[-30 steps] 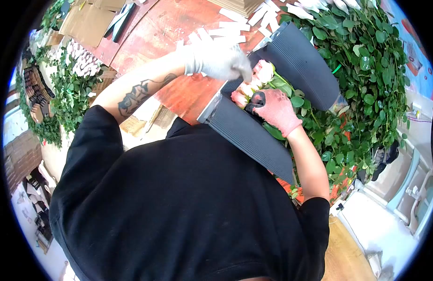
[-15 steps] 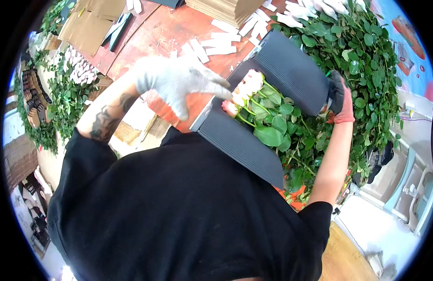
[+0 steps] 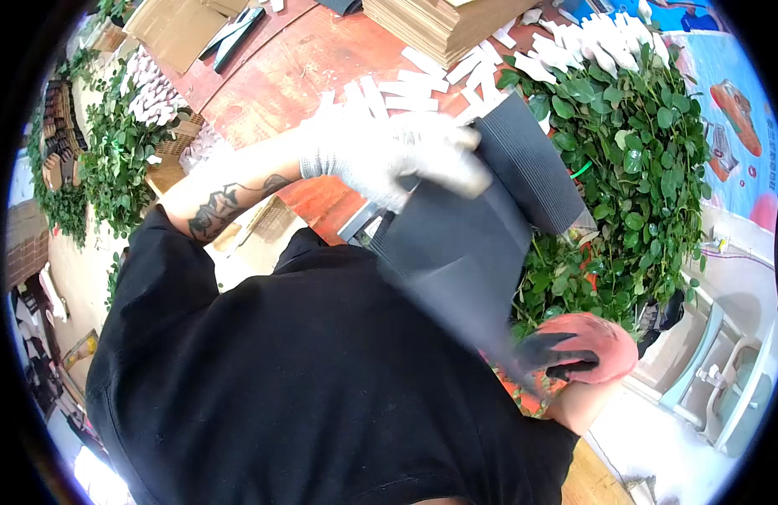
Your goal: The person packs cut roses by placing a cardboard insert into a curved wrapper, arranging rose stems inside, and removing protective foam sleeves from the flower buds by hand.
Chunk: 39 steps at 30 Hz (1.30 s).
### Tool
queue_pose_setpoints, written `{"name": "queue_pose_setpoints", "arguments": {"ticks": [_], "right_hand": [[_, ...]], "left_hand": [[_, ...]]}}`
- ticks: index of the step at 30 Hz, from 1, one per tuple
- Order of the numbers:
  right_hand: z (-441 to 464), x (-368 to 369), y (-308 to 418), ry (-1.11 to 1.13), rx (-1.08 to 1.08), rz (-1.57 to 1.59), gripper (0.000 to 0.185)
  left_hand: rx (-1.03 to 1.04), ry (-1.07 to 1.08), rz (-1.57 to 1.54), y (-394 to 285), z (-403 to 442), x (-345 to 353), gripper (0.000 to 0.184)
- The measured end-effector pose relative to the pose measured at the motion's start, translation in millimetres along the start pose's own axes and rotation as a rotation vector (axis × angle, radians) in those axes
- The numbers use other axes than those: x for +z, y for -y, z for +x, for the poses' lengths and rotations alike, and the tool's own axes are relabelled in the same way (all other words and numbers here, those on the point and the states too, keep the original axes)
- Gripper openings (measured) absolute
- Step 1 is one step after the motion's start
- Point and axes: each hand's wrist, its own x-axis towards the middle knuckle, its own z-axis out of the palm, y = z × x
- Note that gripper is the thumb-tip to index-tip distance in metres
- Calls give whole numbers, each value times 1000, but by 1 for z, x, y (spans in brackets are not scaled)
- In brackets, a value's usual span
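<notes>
A black corrugated wrapping sheet [image 3: 465, 252] lies across the table edge in front of my body, its near flap raised and folded over. The roses are hidden beneath it. At the sheet's upper left, my left hand [image 3: 414, 160], in a pale glove, has thumb and fingers around the flap's edge; motion blurs the fingertips. My right hand [image 3: 587, 349], in a pink and black glove, is closed on the flap's lower right corner. The far ribbed flap [image 3: 532, 160] stands curled up beside my left fingers.
Many leafy rose stems with white-covered heads [image 3: 633, 160] are heaped at the right, a green tie [image 3: 581, 170] near them. White paper strips [image 3: 410, 88] lie scattered on the red table [image 3: 263, 84]. Behind stands a cardboard stack [image 3: 439, 29]. More bundled flowers [image 3: 149, 93] sit at the left.
The near flap has come up over the roses, covering them. My left hand moved right onto the sheet. My right hand left the far flap and came down to the near flap's corner.
</notes>
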Motion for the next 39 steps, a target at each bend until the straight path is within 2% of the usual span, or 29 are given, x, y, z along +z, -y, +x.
{"name": "queue_pose_setpoints", "arguments": {"ticks": [1, 3, 5, 6, 7, 8, 9, 12, 13, 15, 16, 17, 18, 19, 20, 22, 23, 25, 27, 29, 30, 31, 34, 37, 38, 39], "right_hand": [[18, -6, -1, 111, -14, 7, 48], [27, 6, -18, -393, 229, 720, 50], [71, 13, -67, -825, 333, -23, 47], [98, 14, -89, -884, 405, -419, 47], [119, 23, -109, -807, 436, -669, 47], [140, 30, -125, -711, 465, -826, 47], [155, 36, -136, -640, 494, -910, 47], [168, 49, -143, -502, 534, -1029, 47], [166, 52, -141, -478, 545, -1044, 47], [163, 55, -139, -446, 554, -1069, 47], [163, 55, -138, -436, 552, -1073, 47], [163, 54, -136, -424, 543, -1079, 47], [163, 55, -137, -410, 540, -1088, 47], [163, 55, -138, -404, 529, -1095, 47], [161, 55, -138, -389, 526, -1110, 47], [161, 56, -141, -373, 519, -1128, 46], [158, 55, -142, -357, 514, -1133, 46], [158, 51, -145, -329, 493, -1157, 46], [158, 46, -146, -302, 470, -1182, 46], [157, 42, -148, -270, 444, -1211, 46], [155, 41, -147, -258, 434, -1226, 46], [155, 40, -148, -248, 422, -1236, 46], [154, 37, -148, -219, 390, -1266, 46], [152, 37, -145, -194, 349, -1302, 46], [149, 37, -143, -186, 333, -1318, 46], [149, 36, -142, -171, 309, -1340, 46]], "left_hand": [[143, 199, -27, 18, -4, 13, 54], [76, 204, -219, 25, -16, 33, 41], [109, 196, -264, 24, -14, 29, 37], [34, 278, -394, 22, -11, 28, 36], [-56, 351, -517, 19, -12, 27, 38], [-170, 322, -426, 16, -20, 29, 55], [-377, 509, -342, 9, -19, 21, 66], [-479, 508, -463, 7, -40, 22, 86], [-458, 440, -511, 17, -49, 13, 77], [-473, 112, -462, 66, -83, -30, 61], [-609, -151, -292, 87, -106, -58, 55], [-1027, -478, -189, 79, -122, -92, 43], [-1371, -514, 547, 114, -155, -113, 44], [-1401, -751, 849, 145, -196, -130, 50], [-1609, -731, 907, 153, -220, -146, 54], [-1655, -704, 1022, 165, -232, -174, 67], [-1650, -702, 1011, 174, -232, -177, 67], [-1745, -547, 1054, 193, -232, -189, 70], [-1709, -639, 1116, 210, -232, -192, 67], [-1880, -638, 1017, 214, -232, -198, 69], [-1885, -601, 1025, 214, -231, -204, 61], [-1878, -603, 1022, 215, -229, -205, 61], [-1809, -661, 1062, 211, -224, -210, 39], [-1690, -643, 1048, 209, -213, -206, 34], [-1699, -795, 907, 226, -224, -200, 33], [-1696, -798, 908, 224, -228, -203, 33]]}}
